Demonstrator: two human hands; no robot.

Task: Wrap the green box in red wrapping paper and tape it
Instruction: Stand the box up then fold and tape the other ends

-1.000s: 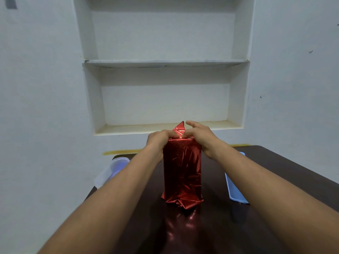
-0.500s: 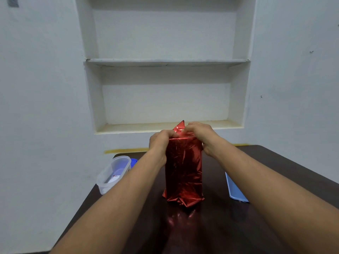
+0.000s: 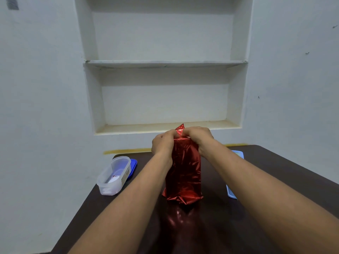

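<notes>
A dark, glossy brown wooden table fills the lower part of the room beneath a white recessed wall shelf. Near its middle the box, fully covered in shiny red foil wrapping paper, stands on end, long axis upright, its bottom flaps crumpled against the tabletop; no green shows anywhere. Both arms reach forward to its top end, about equally near. The left hand curls its fingers over the left top edge and grips the foil, and the right hand is clamped the same way on the right top edge, knuckles almost meeting. Between them a small triangular red paper flap pokes straight up, so the next fold looks to go downward onto the top face, directly under the hands. To the left, well apart, sits a clear oval plastic container with a blue plastic lid just behind it; to the right lies a flat pale blue plastic lid, partly hidden by the right forearm. I cannot make out any tape. Nothing stands between hands and flap.
</notes>
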